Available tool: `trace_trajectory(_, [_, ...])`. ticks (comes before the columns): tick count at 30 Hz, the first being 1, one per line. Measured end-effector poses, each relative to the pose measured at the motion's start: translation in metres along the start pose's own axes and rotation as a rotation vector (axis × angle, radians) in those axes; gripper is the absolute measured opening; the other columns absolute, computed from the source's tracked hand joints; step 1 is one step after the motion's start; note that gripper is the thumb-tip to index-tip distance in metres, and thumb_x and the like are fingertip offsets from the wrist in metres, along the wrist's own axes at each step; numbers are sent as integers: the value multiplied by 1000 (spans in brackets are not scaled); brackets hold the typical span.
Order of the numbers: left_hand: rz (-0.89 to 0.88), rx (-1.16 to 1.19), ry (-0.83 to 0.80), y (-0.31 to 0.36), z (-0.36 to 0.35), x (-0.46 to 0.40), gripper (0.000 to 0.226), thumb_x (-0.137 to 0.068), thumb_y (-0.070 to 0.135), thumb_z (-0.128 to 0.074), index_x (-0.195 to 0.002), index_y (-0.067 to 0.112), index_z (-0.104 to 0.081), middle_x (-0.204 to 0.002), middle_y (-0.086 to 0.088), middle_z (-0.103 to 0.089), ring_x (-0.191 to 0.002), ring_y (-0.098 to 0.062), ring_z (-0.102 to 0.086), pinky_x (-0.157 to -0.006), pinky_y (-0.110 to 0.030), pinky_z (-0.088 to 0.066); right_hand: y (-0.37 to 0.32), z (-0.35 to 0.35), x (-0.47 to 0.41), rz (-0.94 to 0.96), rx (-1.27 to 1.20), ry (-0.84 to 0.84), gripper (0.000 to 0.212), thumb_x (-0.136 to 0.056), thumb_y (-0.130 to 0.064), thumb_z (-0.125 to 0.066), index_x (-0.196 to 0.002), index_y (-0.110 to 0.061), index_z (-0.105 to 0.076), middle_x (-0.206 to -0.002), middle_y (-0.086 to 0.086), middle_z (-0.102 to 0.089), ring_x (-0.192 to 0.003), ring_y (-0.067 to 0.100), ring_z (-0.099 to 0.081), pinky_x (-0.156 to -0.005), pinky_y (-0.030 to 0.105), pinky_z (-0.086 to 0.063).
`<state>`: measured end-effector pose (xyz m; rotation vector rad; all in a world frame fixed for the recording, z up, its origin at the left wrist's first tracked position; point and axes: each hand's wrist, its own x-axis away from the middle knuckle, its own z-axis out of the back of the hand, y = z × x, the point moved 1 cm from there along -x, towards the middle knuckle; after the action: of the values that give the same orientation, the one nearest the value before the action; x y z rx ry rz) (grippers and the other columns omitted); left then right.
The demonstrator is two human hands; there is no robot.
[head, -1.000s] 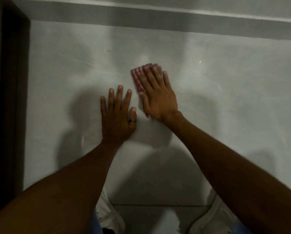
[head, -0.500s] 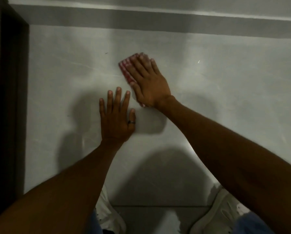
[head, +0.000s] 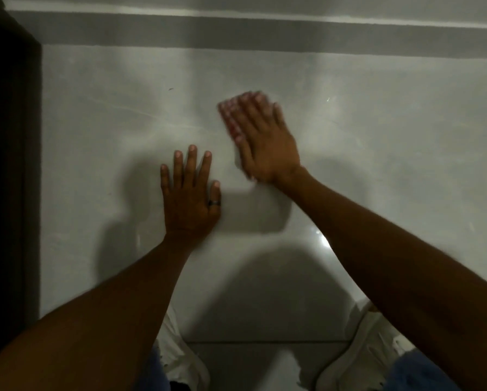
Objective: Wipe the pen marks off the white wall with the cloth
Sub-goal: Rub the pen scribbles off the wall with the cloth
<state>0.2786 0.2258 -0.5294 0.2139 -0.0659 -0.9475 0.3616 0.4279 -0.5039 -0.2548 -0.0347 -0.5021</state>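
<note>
My right hand (head: 265, 142) lies flat on the white wall (head: 378, 136) and presses a red-and-white checked cloth (head: 227, 114) against it; the hand and cloth are blurred. Only the cloth's left edge shows past my fingers. My left hand (head: 190, 193), with a dark ring on the thumb, rests flat on the wall, fingers apart, just below and left of the cloth. A small dark pen mark (head: 170, 88) sits up and left of the cloth. Faint pale streaks (head: 140, 112) cross the wall left of the cloth.
A dark door frame (head: 13, 179) runs down the left edge of the wall. A grey band (head: 265, 32) runs across the top. Below are the tiled floor (head: 265, 359) and my white shoes (head: 369, 348).
My right hand slid the cloth up and left along the wall, then back to the right and slightly down. My left hand has stayed flat in the same spot.
</note>
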Motion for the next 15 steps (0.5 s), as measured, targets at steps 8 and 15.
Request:
trace_trajectory(8, [-9, -33, -1, -4, -4, 2, 62, -109, 42, -38, -167, 20, -39, -177, -13, -31, -165, -40, -24, -133, -63, -17, -43, 0, -5, 110, -36, -68, 66, -110, -39, -30, -172, -18, -18, -180, 15, -13, -168, 38, -7, -138, 54, -4])
trace_trajectory(15, [-6, -1, -36, -4, -4, 3, 63, -109, 41, -39, -169, 21, -35, -178, -12, -28, -166, -40, -22, -134, -63, -15, 43, 7, 17, -231, -67, 51, 64, -109, -37, -33, -171, -25, -22, -181, 6, -17, -169, 33, -8, -137, 54, -9])
